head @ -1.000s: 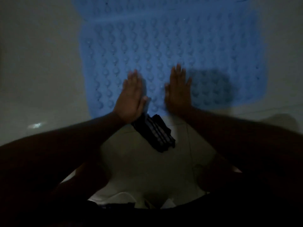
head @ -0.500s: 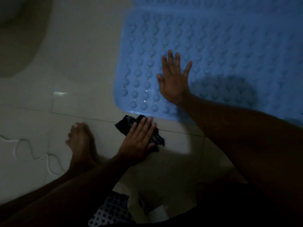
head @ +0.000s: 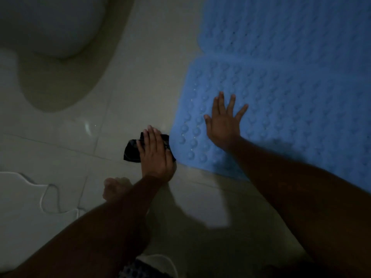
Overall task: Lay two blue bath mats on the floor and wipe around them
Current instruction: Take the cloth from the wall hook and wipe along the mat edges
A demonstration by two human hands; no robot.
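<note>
Head view: left hand [head: 155, 155] flat, fingers straight, pressing a black cloth [head: 131, 150] onto the floor tiles [head: 140, 87], just beside the left corner of the near blue mat [head: 291, 109]. On that mat, right hand [head: 222, 125] palm-down, fingers spread, holding nothing. Beyond it the second blue mat [head: 291, 27], edges meeting. Tiles pale, glossy, dimly lit. White rounded fixture [head: 50, 27] upper left; bare foot [head: 115, 188] near the cloth.

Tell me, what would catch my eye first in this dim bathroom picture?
The bumpy blue bath mat fills the upper right, with the right hand spread flat on its near-left corner. Just left of its edge, the left hand presses a dark cloth onto the pale tiled floor; a white rounded fixture sits at upper left.
</note>
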